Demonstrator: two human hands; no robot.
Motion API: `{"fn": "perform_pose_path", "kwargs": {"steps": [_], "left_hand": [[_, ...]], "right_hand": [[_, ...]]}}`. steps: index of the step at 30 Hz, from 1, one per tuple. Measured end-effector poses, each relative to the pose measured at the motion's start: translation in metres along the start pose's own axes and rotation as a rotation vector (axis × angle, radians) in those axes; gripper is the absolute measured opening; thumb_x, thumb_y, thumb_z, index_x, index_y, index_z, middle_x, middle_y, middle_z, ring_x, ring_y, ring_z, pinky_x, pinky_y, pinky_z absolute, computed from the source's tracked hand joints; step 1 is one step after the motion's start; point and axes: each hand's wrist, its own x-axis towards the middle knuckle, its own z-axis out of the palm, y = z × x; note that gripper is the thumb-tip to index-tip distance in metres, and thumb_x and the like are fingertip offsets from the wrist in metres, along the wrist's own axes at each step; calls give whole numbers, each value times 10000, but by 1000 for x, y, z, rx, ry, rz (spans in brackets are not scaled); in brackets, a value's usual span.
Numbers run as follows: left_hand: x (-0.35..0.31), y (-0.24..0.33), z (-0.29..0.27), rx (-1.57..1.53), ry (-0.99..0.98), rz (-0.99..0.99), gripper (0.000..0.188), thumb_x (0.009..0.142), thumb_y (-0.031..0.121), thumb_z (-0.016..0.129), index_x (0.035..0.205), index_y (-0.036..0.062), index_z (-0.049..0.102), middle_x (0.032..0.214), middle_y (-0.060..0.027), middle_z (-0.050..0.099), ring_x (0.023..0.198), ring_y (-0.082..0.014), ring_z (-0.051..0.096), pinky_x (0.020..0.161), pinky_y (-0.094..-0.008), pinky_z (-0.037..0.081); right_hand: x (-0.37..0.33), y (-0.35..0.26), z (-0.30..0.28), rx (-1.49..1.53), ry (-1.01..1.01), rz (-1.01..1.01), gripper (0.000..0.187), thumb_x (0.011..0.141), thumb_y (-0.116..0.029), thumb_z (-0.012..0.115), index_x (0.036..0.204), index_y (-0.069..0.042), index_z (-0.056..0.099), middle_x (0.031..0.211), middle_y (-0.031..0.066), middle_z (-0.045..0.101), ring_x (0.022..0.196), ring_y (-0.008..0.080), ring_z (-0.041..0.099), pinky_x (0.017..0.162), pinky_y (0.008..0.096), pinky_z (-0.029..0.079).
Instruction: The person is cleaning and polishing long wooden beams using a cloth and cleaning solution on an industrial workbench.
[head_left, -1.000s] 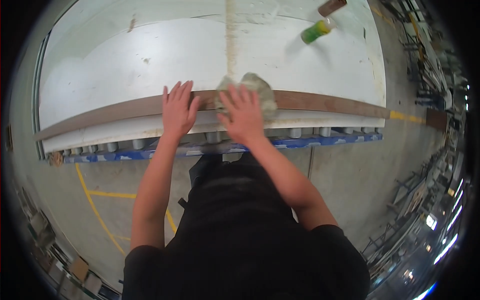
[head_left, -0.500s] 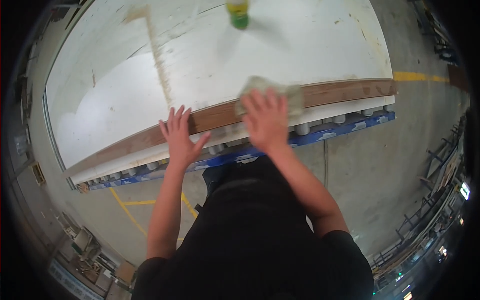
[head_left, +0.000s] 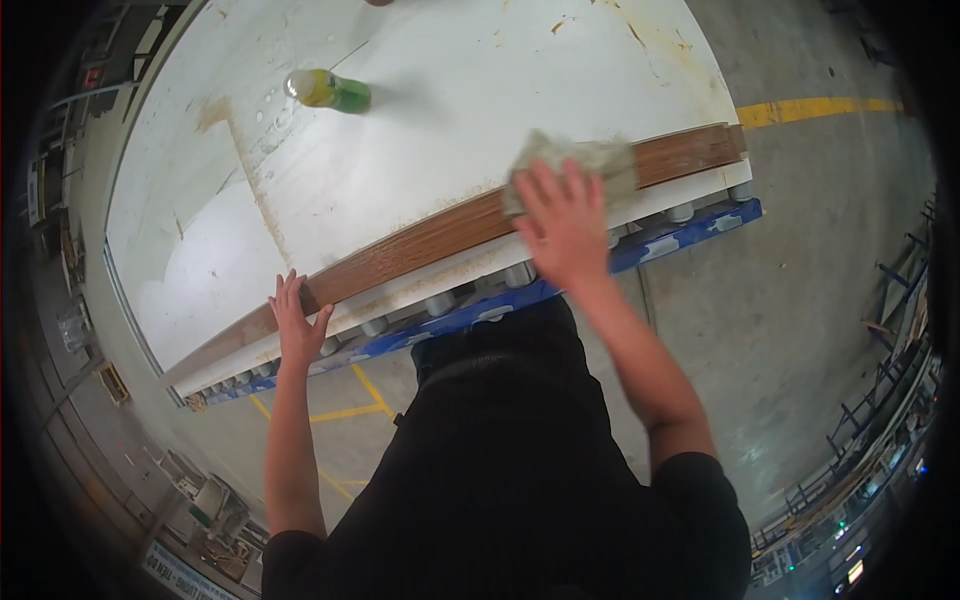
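Note:
A long, narrow brown wood-grain strip (head_left: pixel 420 245) lies along the near edge of a white table (head_left: pixel 440 150). Its brown surface has pale, wet-looking streaks. My left hand (head_left: pixel 293 320) rests on the strip toward its left part, fingers spread and thumb apart, holding nothing. Under my right hand (head_left: pixel 570 225) is a crumpled greenish-grey cloth (head_left: pixel 618 165), pressed onto the strip nearer its right end. The cloth is smeared by motion. Farther back on the table is a green and yellow bottle (head_left: pixel 340 92), apart from both hands.
A blue-painted rail (head_left: pixel 640 250) with grey rollers (head_left: pixel 440 303) runs below the table's near edge. Yellow lines (head_left: pixel 800 110) mark the concrete floor. Racks with long stock (head_left: pixel 900 290) stand at the right. A stain (head_left: pixel 250 175) crosses the tabletop.
My right hand has slid the cloth rightward along the strip. My left hand stays at about the same spot on it. The view has shifted, so the whole bottle now shows.

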Motion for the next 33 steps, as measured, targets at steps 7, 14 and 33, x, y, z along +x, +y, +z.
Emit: {"fn": "perform_pose_path", "kwargs": {"steps": [7, 14, 33], "left_hand": [[4, 4, -4, -22, -40, 4, 766, 907, 326, 836, 1546, 129, 462, 1669, -174, 417, 1611, -452, 268, 1273, -720, 158], [0, -4, -2, -26, -40, -30, 778, 890, 296, 844, 1550, 129, 468, 1671, -174, 422, 1617, -441, 262, 1288, -703, 151], [0, -1, 8, -62, 97, -29, 795, 846, 261, 879, 1530, 135, 493, 1662, -136, 435, 1615, -423, 273, 1282, -698, 162]], "right_hand": [[14, 143, -63, -556, 187, 269, 586, 1049, -399, 590, 1590, -189, 514, 1662, 110, 468, 1538, 488, 360, 1247, 698, 225], [14, 201, -119, -380, 202, 60, 502, 1057, -288, 592, 1536, -138, 580, 1619, 64, 528, 1506, 397, 436, 1251, 561, 311], [40, -70, 16, -150, -224, -306, 467, 984, -416, 669, 1403, -211, 662, 1278, 91, 653, 1254, 334, 565, 1165, 604, 329]]}}
